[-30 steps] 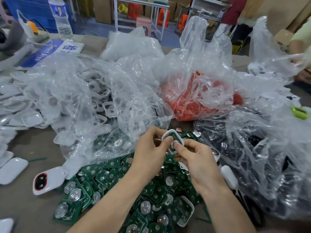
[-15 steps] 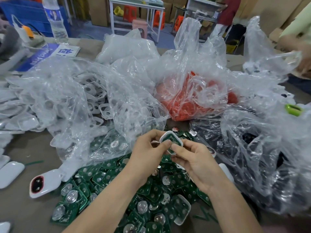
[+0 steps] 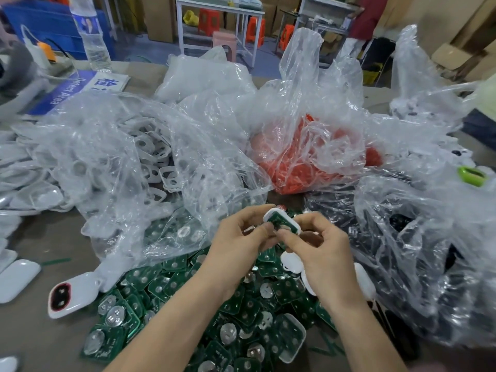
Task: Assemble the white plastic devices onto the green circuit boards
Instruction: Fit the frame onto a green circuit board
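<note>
- While I watch through the head camera, the left hand (image 3: 239, 245) and the right hand (image 3: 319, 253) meet above the bench (image 3: 32, 331), each pinching the same white plastic shell (image 3: 269, 214) with curled fingers and thumb.
- A green circuit board (image 3: 277, 220) sits inside that shell, which is tilted and held clear of everything below.
- Under my wrists, toward the near edge of the bench, lies a heap of green circuit boards (image 3: 241, 318) with round metal battery clips; another white shell (image 3: 291, 336) rests on top of it.
- Just left of the heap lies a white device with a red-and-black face (image 3: 71, 294).
- Mid-bench, a clear bag of white shells (image 3: 150, 167) slumps on the left, a bag of orange-red parts (image 3: 303, 167) in the centre, and a bag of dark parts (image 3: 418, 237) on the right.
- At the far left edge stands a water bottle (image 3: 92, 36).
</note>
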A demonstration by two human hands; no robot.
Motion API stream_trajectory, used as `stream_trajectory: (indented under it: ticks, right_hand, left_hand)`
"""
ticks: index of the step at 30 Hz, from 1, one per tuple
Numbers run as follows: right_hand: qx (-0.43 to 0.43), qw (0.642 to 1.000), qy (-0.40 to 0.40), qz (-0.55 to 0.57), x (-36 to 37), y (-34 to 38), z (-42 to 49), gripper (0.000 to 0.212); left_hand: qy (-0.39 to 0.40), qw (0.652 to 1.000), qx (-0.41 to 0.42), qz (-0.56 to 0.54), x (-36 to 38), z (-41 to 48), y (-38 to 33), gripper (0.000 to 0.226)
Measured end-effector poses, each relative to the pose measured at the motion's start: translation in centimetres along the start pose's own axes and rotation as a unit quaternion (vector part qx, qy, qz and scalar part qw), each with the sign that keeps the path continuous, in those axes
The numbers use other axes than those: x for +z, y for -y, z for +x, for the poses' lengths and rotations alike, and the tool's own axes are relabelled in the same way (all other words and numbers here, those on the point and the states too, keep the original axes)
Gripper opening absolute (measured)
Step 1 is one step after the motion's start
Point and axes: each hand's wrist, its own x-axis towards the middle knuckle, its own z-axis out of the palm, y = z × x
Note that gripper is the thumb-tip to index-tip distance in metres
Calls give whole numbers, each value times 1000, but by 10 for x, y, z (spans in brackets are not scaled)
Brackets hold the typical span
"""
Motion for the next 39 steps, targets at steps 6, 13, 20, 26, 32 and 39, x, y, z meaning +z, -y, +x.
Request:
stream_trajectory:
  ticks: [6,13,20,26,32,39]
  right_hand:
    - [-318,888,-146,-299,9,-10,-3,27]
    - [3,990,-10,143,-2,0,-8,25]
    - [151,916,46,368,-5,5,-4,19]
    - [143,912,50,381,-7,4,-5,15]
    - [138,907,60,393,-9,6,-6,15]
    - [84,963,35,255,-7,3,-10,15]
  left_hand:
    - [45,992,-60,-101,-1,2,-3,32]
    - [38,979,-70,-187,-6,4,-8,36]
    - [62,970,-100,-214,-8,5,-6,36]
    - [74,985,-90,-130,-9,5,-4,19]
    - [73,987,-69,-123,-9,6,-3,23]
    - [100,990,-18,-97,-3,0,-5,34]
